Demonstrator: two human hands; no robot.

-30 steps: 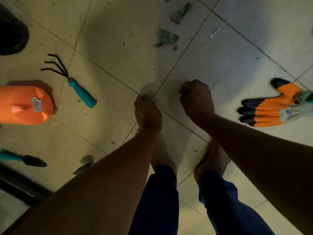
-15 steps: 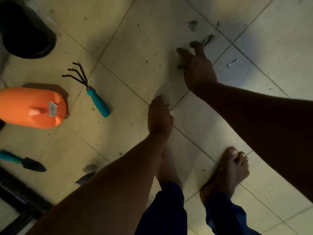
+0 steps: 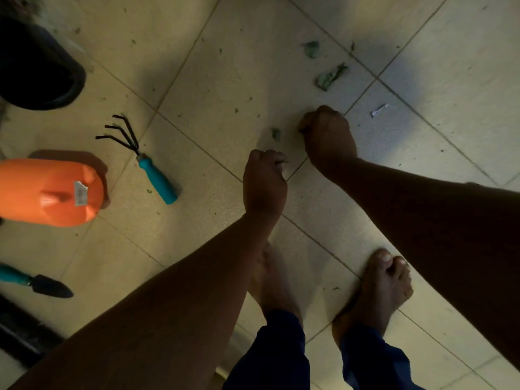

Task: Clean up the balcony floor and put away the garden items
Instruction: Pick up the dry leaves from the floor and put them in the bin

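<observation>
I look straight down at a pale tiled floor (image 3: 225,66) strewn with green leaf scraps. My right hand (image 3: 327,136) is a fist low over the tiles and grips a leaf it picked up. My left hand (image 3: 264,181) is also curled tight, with a dark scrap poking out at its fingertips. A small leaf bit (image 3: 275,134) lies between the hands. Beyond the right hand lie a bigger torn leaf (image 3: 330,76) and another leaf (image 3: 311,49). A white paper scrap (image 3: 379,109) sits to the right.
At left lie a teal-handled hand rake (image 3: 156,178), an orange plastic container (image 3: 47,192) on its side and a teal-handled trowel (image 3: 39,285). A black pot (image 3: 36,71) stands top left. My bare feet (image 3: 385,285) stand below the hands. A dark threshold (image 3: 19,333) runs bottom left.
The right hand reached forward with spread fingers to a leaf, then closed into a fist and pulled back toward me. That leaf is gone from the floor. The left hand stayed curled.
</observation>
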